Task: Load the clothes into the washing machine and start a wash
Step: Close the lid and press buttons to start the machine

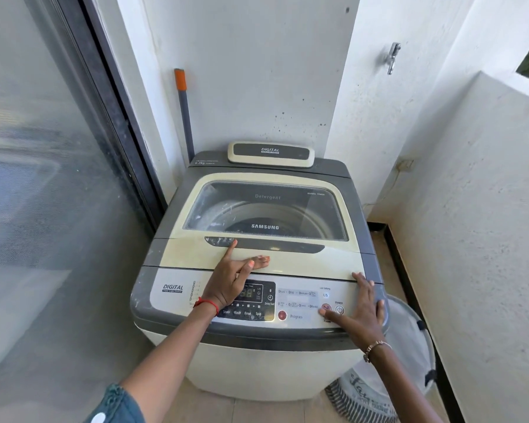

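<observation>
Two open hands, left hand, right hand, on closed washing machine.

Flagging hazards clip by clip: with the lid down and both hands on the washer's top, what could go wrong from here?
1. The left hand lies across the display while its index finger reaches the lid handle; the palm could press Soak or Wash unintentionally.
2. The right hand has its thumb by the red start button and the Power button; the wrong one may get pressed.
3. The laundry basket beside the machine looks empty, but whether clothes are in the drum is unclear through the lid window.
</observation>
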`<act>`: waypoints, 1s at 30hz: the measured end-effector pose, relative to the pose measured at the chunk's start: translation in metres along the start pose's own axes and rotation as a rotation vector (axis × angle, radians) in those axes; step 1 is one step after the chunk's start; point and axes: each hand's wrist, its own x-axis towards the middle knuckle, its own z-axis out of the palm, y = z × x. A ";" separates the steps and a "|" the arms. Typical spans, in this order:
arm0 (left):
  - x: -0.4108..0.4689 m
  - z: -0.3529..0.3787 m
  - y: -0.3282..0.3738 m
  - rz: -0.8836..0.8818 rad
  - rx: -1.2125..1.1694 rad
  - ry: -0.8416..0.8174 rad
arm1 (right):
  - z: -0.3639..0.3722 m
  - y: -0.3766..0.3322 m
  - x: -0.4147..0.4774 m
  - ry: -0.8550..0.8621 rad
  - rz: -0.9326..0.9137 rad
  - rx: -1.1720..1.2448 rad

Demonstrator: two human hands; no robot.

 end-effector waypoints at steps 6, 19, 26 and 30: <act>-0.002 0.002 -0.001 0.064 0.075 0.013 | 0.002 0.003 0.002 0.010 0.005 -0.020; -0.003 0.003 -0.001 0.079 0.098 0.015 | 0.007 0.003 0.003 0.004 0.017 -0.072; -0.002 0.005 -0.002 0.089 0.087 0.014 | 0.007 0.003 0.003 -0.017 0.022 -0.101; -0.002 0.005 -0.004 0.093 0.102 0.011 | 0.007 0.003 0.004 -0.030 0.042 -0.115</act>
